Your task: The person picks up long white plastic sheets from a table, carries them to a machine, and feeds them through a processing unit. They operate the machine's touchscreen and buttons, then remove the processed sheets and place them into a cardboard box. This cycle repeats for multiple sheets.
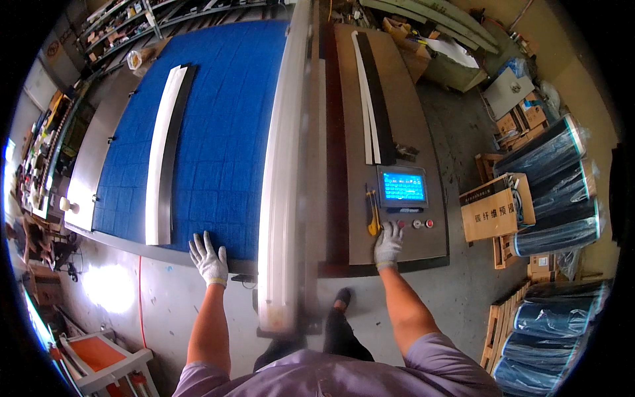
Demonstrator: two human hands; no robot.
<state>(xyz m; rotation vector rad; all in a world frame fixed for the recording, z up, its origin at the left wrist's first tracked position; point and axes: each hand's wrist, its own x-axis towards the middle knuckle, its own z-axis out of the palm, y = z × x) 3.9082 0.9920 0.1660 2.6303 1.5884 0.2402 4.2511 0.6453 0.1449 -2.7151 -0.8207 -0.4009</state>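
My left hand (pixel 210 260), in a pale knit glove, rests at the near edge of the blue cutting bed (pixel 225 145) with its fingers spread, holding nothing. A long white strip (pixel 162 159) with a dark strip (pixel 178 139) along its right side lies on the bed, left of that hand. My right hand (pixel 389 247), also gloved, reaches onto the brown panel (pixel 423 248). Its fingers are stretched toward a round button (pixel 401 225); whether they touch it cannot be made out. Beyond are two more buttons, a black marker (pixel 405 210), a lit touchscreen (pixel 403 187) and a yellow-handled tool (pixel 374 218).
A tall white beam (pixel 284 165) stands between the bed and panel. White and black strips (pixel 377 112) lie farther up the panel. At right are a cardboard box (pixel 488 213) and plastic-wrapped dark rolls (pixel 555 192) on pallets. Shelves (pixel 126 30) line the far left.
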